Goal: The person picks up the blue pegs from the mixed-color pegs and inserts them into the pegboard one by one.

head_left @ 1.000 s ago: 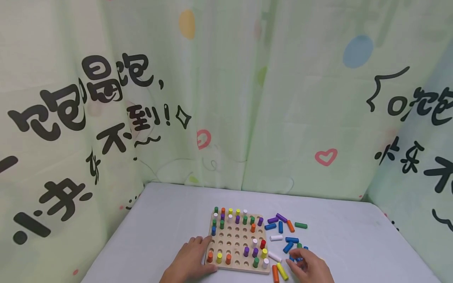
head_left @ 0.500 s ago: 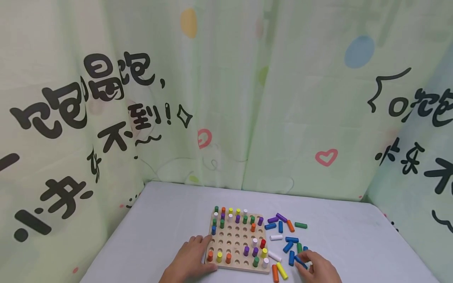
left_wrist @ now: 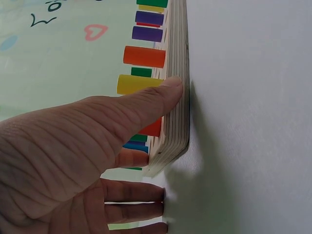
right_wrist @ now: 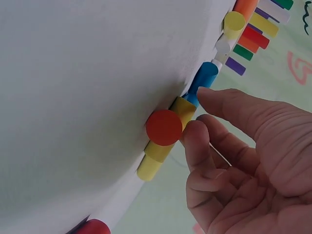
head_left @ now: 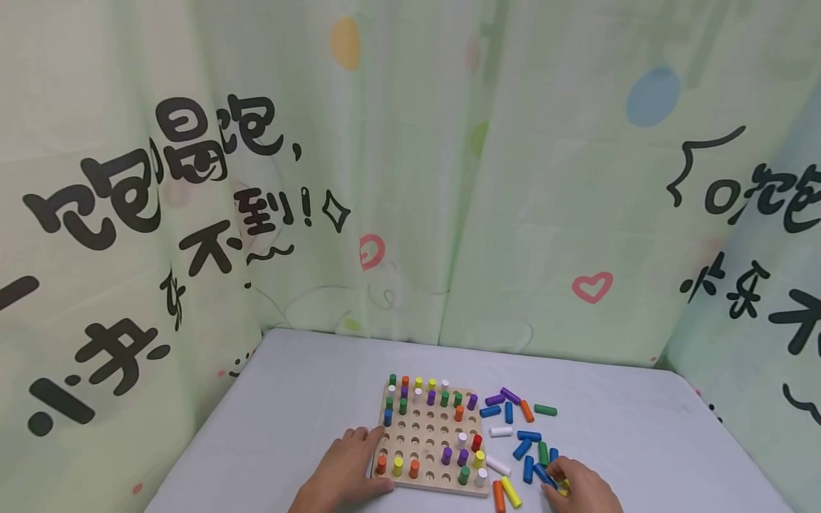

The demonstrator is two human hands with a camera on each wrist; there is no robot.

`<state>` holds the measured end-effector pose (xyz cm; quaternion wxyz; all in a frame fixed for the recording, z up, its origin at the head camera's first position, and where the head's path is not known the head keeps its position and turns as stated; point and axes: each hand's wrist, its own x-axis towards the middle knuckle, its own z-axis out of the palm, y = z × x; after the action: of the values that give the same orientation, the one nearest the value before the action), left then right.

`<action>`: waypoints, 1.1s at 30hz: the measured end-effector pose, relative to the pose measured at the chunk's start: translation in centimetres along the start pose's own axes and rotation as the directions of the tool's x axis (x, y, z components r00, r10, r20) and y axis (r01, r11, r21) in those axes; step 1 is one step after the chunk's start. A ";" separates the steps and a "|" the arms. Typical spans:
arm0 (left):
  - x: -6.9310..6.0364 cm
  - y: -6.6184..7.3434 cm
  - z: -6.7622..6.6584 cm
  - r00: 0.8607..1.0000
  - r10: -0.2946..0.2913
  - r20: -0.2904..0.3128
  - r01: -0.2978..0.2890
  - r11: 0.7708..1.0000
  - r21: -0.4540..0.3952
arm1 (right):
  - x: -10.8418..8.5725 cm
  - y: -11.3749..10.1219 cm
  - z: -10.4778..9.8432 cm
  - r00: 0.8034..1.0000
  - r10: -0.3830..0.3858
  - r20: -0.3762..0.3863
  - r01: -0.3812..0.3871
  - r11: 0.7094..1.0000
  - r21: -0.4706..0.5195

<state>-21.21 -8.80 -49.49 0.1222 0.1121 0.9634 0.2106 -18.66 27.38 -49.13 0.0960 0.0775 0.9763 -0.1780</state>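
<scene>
A wooden pegboard [head_left: 422, 435] lies well in from the desk's [head_left: 308, 385] far edge; the left hand [head_left: 346, 464], fingers extended, braces its near-left corner. Beside a blue peg [head_left: 543, 474], the right hand [head_left: 582, 486] bends its fingers, grip unclear.

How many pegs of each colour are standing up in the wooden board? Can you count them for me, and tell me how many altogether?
Green pegs: 6
White pegs: 5
Purple pegs: 5
Orange pegs: 4
Yellow pegs: 4
Blue peg: 1
Red peg: 1
Total: 26 that I can see in the board
</scene>
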 end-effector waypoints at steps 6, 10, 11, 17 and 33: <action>0.2 0.1 0.0 1.000 -0.018 0.018 0.018 1.000 -0.007 | 0.4 0.1 0.1 0.999 0.024 0.029 -0.023 1.000 -0.020; 0.2 0.1 0.1 0.999 -0.029 0.028 0.029 1.000 -0.011 | 0.6 0.2 0.2 0.999 0.025 0.046 -0.024 0.999 -0.023; 0.2 0.1 0.1 0.999 -0.032 0.031 0.032 0.999 -0.012 | 0.6 0.2 0.2 0.999 0.023 0.047 -0.022 1.000 -0.022; 0.2 0.0 -0.1 0.999 -0.023 0.036 0.023 1.000 -0.018 | 0.7 0.3 0.0 0.999 0.012 0.051 -0.011 1.000 -0.013; -0.1 -0.2 0.0 1.000 0.031 0.005 -0.031 0.999 0.010 | 0.1 -0.3 0.0 0.998 0.016 -0.064 -0.007 0.991 0.136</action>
<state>-21.13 -9.01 -49.52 0.1206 0.1281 0.9623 0.2076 -18.84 27.07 -49.07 0.0595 0.0952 0.9641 -0.2407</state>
